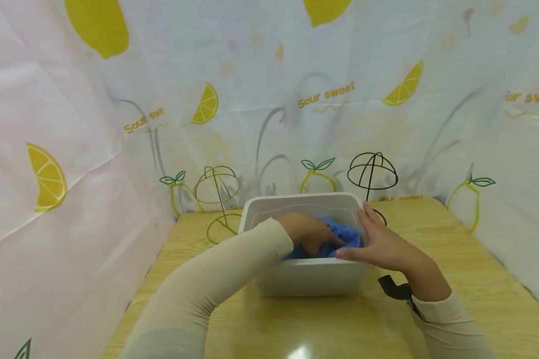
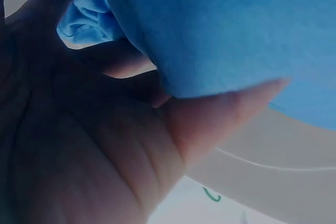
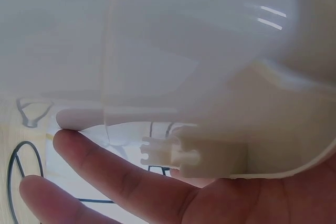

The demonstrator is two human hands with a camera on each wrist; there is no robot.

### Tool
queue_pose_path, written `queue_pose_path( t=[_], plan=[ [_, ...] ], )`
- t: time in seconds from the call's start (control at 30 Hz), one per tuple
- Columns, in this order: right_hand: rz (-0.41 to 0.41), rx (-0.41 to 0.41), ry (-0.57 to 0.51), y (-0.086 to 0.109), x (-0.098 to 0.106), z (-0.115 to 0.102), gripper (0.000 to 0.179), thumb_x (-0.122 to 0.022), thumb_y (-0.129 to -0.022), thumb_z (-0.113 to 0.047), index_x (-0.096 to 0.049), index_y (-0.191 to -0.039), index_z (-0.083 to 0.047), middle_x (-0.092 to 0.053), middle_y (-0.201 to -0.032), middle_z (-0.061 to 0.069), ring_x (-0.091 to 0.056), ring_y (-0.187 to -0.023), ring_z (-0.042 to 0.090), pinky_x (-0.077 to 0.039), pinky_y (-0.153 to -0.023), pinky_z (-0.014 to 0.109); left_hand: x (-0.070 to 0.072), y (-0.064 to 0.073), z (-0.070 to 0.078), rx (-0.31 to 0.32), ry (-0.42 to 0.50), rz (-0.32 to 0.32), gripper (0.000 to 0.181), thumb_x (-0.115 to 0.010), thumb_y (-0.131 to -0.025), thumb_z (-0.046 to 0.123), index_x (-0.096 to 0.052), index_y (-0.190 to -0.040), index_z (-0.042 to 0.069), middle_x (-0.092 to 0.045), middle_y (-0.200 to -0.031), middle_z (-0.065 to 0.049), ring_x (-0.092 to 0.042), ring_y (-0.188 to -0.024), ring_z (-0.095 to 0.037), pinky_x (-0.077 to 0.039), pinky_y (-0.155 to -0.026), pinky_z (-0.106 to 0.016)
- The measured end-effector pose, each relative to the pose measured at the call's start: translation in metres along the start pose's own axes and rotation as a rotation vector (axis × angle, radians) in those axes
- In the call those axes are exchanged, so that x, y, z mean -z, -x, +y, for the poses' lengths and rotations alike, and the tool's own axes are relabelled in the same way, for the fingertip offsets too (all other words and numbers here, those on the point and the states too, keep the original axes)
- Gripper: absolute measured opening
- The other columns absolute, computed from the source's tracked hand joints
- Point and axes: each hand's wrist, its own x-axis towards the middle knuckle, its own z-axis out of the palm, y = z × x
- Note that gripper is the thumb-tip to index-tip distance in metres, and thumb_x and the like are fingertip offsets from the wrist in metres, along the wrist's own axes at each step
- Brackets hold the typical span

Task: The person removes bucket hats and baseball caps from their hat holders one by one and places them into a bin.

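A white plastic bin [image 1: 312,280] stands on the table with crumpled blue cloth [image 1: 348,235] inside it. My left hand [image 1: 306,232] reaches over the near rim into the bin and holds the cloth. In the left wrist view, the blue fabric [image 2: 226,30] lies between the thumb and the fingers of that hand [image 2: 79,135]; some fingertips are hidden. At the bin's near right corner, my right hand [image 1: 388,245] grips the rim, thumb at the front edge and fingers along the outer right side. The right wrist view shows its fingers [image 3: 126,179] beneath the bin's wall [image 3: 157,40].
Behind the bin at left stands a gold wire stand [image 1: 220,199] with a domed top. A similar black wire stand [image 1: 377,189] is behind it at right. A lemon-print sheet [image 1: 269,144] hangs around the wooden table [image 1: 435,239] at the back and sides.
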Motion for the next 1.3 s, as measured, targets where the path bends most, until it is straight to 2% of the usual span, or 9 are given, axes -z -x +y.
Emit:
queue_pose_path(
  t=[0.17, 0.33, 0.47, 0.67, 1.0, 1.13, 1.3],
  plan=[
    [-0.005, 0.001, -0.011, 0.0, -0.001, 0.0, 0.128, -0.076, -0.084, -0.065, 0.004, -0.167, -0.011, 0.015, -0.172, 0.02, -0.006, -0.154, 0.057, -0.027, -0.113, 0.077, 0.0, -0.003, 0.004, 0.031, 0.002, -0.023, 0.077, -0.077, -0.094, 0.026, -0.039, -0.155, 0.053, -0.064, -0.136, 0.011, -0.054, -0.114, -0.01, -0.045, -0.107, -0.034],
    [0.001, -0.001, 0.0, 0.0, 0.0, 0.0, 0.127, -0.076, -0.084, -0.066, 0.003, -0.167, -0.012, 0.015, -0.172, 0.02, -0.006, -0.154, 0.057, -0.027, -0.112, 0.078, 0.002, -0.004, 0.004, 0.033, -0.005, -0.028, 0.078, -0.076, -0.094, 0.024, -0.038, -0.156, 0.052, -0.064, -0.135, 0.01, -0.053, -0.113, -0.011, -0.045, -0.106, -0.034],
    [-0.005, -0.003, -0.007, -0.001, 0.0, 0.0, 0.128, -0.076, -0.084, -0.066, 0.004, -0.167, -0.011, 0.016, -0.172, 0.018, -0.004, -0.155, 0.056, -0.025, -0.113, 0.077, 0.002, -0.004, 0.003, 0.025, -0.003, -0.032, 0.078, -0.076, -0.094, 0.024, -0.038, -0.157, 0.051, -0.064, -0.136, 0.009, -0.053, -0.115, -0.012, -0.044, -0.109, -0.036],
    [-0.007, -0.003, -0.005, -0.001, -0.002, 0.001, 0.128, -0.076, -0.084, -0.066, 0.004, -0.167, -0.011, 0.016, -0.172, 0.018, -0.004, -0.155, 0.056, -0.025, -0.113, 0.077, -0.001, 0.001, 0.0, 0.026, -0.003, -0.015, 0.079, -0.077, -0.094, 0.028, -0.036, -0.157, 0.051, -0.057, -0.15, 0.008, -0.05, -0.13, -0.011, -0.041, -0.116, -0.039],
    [-0.002, 0.006, 0.001, -0.003, -0.001, 0.0, 0.127, -0.076, -0.084, -0.066, 0.003, -0.168, -0.013, 0.015, -0.172, 0.019, -0.005, -0.155, 0.056, -0.026, -0.113, 0.077, -0.001, 0.007, -0.002, 0.028, 0.0, 0.014, 0.08, -0.078, -0.093, 0.033, -0.036, -0.158, 0.05, -0.054, -0.154, 0.008, -0.047, -0.138, -0.013, -0.04, -0.117, -0.039],
    [-0.008, -0.001, 0.004, -0.003, -0.002, 0.001, 0.128, -0.076, -0.084, -0.066, 0.003, -0.167, -0.009, 0.015, -0.172, 0.018, -0.004, -0.155, 0.056, -0.025, -0.114, 0.077, -0.001, 0.009, -0.005, -0.003, -0.01, 0.045, 0.082, -0.08, -0.091, 0.039, -0.035, -0.159, 0.046, -0.05, -0.158, 0.006, -0.043, -0.145, -0.016, -0.038, -0.119, -0.039],
    [-0.014, -0.001, -0.005, -0.003, -0.001, 0.0, 0.128, -0.076, -0.084, -0.066, 0.004, -0.167, -0.01, 0.017, -0.172, 0.018, -0.002, -0.155, 0.056, -0.025, -0.113, 0.077, 0.004, 0.019, -0.012, -0.039, -0.018, 0.109, 0.089, -0.082, -0.088, 0.044, -0.031, -0.161, 0.045, -0.046, -0.16, -0.003, -0.045, -0.142, -0.018, -0.04, -0.117, -0.037]
  ],
)
